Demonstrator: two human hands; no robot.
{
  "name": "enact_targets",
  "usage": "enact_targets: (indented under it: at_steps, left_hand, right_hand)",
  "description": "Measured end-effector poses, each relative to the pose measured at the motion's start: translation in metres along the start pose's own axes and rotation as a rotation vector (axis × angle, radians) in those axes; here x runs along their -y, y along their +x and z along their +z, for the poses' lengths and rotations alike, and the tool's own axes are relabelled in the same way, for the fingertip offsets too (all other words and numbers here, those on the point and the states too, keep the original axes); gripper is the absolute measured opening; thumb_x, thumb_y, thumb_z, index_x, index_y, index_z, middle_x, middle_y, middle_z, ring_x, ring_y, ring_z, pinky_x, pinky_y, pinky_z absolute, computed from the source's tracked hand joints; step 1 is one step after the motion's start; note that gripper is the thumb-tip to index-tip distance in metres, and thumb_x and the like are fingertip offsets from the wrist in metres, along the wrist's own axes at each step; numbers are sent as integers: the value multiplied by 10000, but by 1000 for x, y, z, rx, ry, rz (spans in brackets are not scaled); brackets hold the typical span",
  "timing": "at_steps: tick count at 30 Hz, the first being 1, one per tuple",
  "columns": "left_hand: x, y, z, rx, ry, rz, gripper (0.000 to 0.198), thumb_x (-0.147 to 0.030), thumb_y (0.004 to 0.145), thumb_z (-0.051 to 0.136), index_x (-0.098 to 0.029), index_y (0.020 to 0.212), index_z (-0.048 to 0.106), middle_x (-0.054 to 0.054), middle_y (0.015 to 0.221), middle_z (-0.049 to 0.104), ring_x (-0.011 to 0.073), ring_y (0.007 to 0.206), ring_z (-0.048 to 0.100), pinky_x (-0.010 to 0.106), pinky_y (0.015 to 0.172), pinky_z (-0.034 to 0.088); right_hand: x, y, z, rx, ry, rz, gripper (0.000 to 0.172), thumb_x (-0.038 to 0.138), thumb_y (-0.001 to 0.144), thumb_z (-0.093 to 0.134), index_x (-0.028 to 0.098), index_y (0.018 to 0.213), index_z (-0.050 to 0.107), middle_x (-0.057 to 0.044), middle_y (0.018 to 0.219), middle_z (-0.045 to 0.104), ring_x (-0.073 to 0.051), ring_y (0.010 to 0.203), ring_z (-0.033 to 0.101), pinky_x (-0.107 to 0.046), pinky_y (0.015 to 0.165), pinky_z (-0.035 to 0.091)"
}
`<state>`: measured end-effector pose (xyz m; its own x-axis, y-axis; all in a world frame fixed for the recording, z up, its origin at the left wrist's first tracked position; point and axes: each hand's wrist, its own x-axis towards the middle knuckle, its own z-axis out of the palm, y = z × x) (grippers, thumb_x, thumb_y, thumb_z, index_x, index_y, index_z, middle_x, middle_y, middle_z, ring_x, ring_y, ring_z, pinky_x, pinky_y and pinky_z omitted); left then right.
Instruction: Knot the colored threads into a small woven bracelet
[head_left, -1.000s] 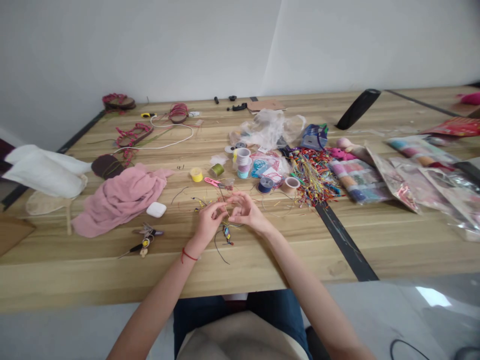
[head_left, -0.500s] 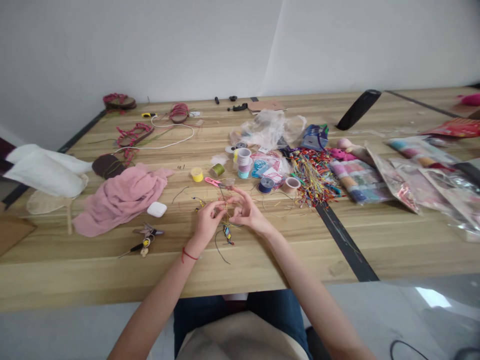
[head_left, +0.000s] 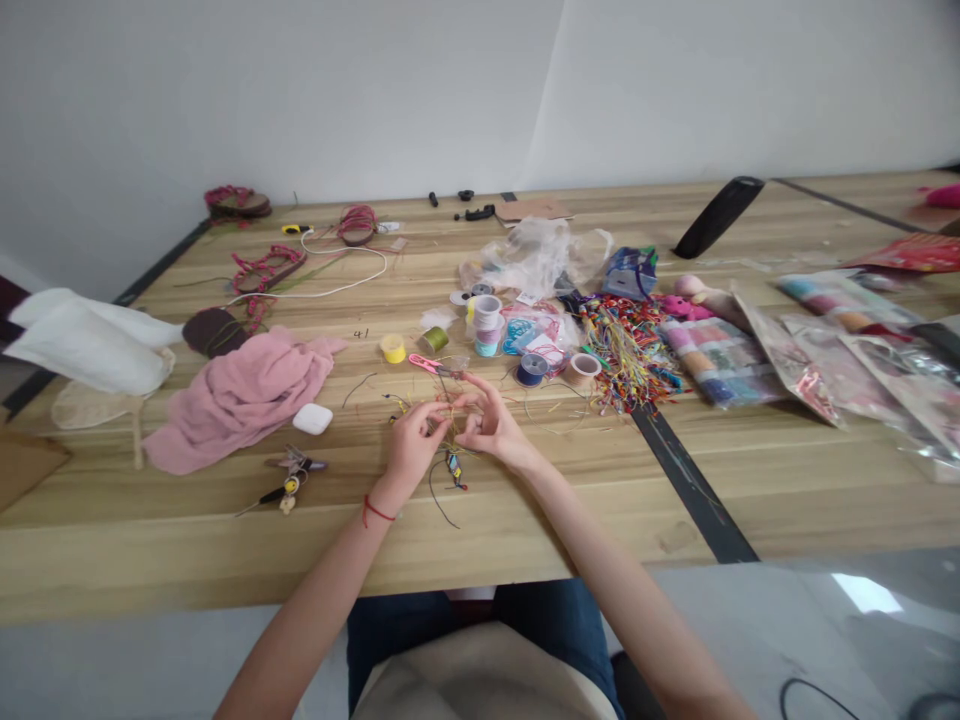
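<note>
My left hand (head_left: 410, 447), with a red string around its wrist, pinches a bunch of thin multicoloured cords (head_left: 444, 425) at the front of the table. My right hand (head_left: 491, 428) is close beside it, fingers raised and spread, its fingertips among the same cords. Whether those fingers grip a cord is too fine to tell. A small beaded charm (head_left: 454, 469) hangs on the cords just below my hands. Pink-handled scissors (head_left: 424, 364) lie just beyond my fingertips.
Thread spools (head_left: 486, 325) and a tangle of colourful cords (head_left: 630, 355) lie ahead. A pink cloth (head_left: 244, 400), a white earbud case (head_left: 312, 418), and small tools (head_left: 289, 480) sit to the left. Plastic packets (head_left: 847, 350) cover the right side.
My right hand's fingers have lifted and spread a little more among the cords. My left hand stays nearly still, pinching the cords.
</note>
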<state>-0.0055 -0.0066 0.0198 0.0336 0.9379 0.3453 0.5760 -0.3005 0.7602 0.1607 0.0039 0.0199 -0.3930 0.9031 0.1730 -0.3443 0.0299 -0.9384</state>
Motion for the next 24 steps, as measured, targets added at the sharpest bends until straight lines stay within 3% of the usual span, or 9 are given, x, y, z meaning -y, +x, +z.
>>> enact_targets:
  at_steps: [7,16,24]
  left_hand:
    - [1,-2,0,-10,60,72,263,-54,759,671,-195,980,695,-11,772,694,76,496,469,192,511,402]
    - [2,-4,3,50,42,196,323,-4,755,636,-198,1008,688,9,853,695,98,599,559,215,610,479]
    - [0,-5,4,98,18,231,274,-60,794,635,-200,1025,683,24,882,688,103,612,555,233,623,492]
  right_hand:
    - [-3,0,3,-17,-51,-39,877,191,650,805,385,1364,335,-6,1122,519,-30,556,527,-200,539,479]
    - [-17,5,0,-154,-117,-80,744,277,664,812,337,1286,407,11,1019,510,-52,578,541,-217,538,462]
    - [-18,5,0,-158,-100,-51,565,322,681,802,262,1152,495,-8,895,632,-147,780,617,-285,695,505]
